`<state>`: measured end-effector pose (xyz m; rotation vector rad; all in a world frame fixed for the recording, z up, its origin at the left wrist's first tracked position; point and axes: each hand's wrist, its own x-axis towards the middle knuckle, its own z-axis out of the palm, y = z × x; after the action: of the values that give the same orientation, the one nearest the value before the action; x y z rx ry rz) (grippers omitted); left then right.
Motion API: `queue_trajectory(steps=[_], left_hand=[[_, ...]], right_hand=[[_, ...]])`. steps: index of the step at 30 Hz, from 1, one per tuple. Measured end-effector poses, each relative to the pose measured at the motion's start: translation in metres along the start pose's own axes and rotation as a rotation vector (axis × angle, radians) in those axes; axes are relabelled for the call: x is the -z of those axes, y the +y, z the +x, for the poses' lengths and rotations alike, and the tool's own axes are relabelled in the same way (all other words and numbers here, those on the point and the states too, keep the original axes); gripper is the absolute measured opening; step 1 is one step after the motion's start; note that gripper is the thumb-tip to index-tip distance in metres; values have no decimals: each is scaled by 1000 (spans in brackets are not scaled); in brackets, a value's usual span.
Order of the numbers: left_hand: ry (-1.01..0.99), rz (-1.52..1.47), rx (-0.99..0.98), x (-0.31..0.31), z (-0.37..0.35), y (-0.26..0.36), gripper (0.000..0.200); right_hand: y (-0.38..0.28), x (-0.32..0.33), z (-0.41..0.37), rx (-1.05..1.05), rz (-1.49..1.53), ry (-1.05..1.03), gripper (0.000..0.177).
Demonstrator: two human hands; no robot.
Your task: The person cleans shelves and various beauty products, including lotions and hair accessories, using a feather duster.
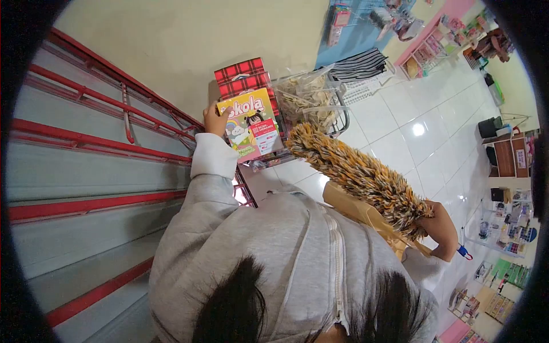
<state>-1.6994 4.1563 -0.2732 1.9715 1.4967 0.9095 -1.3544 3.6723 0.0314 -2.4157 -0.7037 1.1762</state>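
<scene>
My left hand [214, 121] is closed on the left edge of a yellow and pink pack [251, 128] with "Skola" printed on it and a cartoon girl. It looks like a pack of notebooks, tilted in front of red plaid boxes [239, 71]. In my right hand [441, 227] is a fluffy yellow, black and white duster [360, 174], gripped near its lower end. A blue loop [465, 252] hangs by that hand. The duster's far tip is close to the pack and to clear plastic bags [309, 97] of pale pieces in a basket.
Grey shelves with red metal edges [91, 143] rise at my left. A brown paper bag or box [354, 207] is below the duster, against my body. Dark striped cloth [359, 66] lies past the basket. White floor tiles [409, 123] stretch right, towards displays of small goods [503, 226].
</scene>
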Motion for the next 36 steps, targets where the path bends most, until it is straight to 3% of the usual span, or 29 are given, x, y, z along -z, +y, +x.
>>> queue_trajectory(steps=[2,5,8,11,14,20,23,25,27,28,31,33,36], left_hand=[[125,-152,28,-7,-7,-1,56],[35,-50,-9,-11,-1,-20,62],[-107,-130,35,-3,-5,-13,60],[-37,-347,-87,-19,-13,-46,49],[200,-201,-29,6,-58,4,40],[660,-645,236,-13,-126,-63,30],[365,47,289,-52,-163,-220,24],[247,-215,297,-50,-194,-164,21],[20,-487,587,-57,-201,-131,24],[-94,-495,542,-61,-203,-134,32],[-129,-493,770,-71,-207,-111,72],[-84,-593,737,-77,-204,-107,80],[-260,-576,838,-73,-202,-98,84]], right_hand=[[-7,-4,5,-28,9,-2,16],[-6,-1,7,-21,9,-13,16],[6,0,17,6,-18,-19,17],[11,2,21,-8,-58,-19,18],[18,2,28,-38,-112,-21,19],[30,2,37,14,-85,-35,23],[25,2,40,-15,-68,-51,24],[23,4,41,-33,-73,-49,24],[25,2,41,-17,-63,-38,24],[25,2,42,-9,-59,-33,24],[25,2,44,-31,-74,-46,24],[15,1,43,-47,-103,-62,25],[8,1,40,-57,-132,-78,26]])
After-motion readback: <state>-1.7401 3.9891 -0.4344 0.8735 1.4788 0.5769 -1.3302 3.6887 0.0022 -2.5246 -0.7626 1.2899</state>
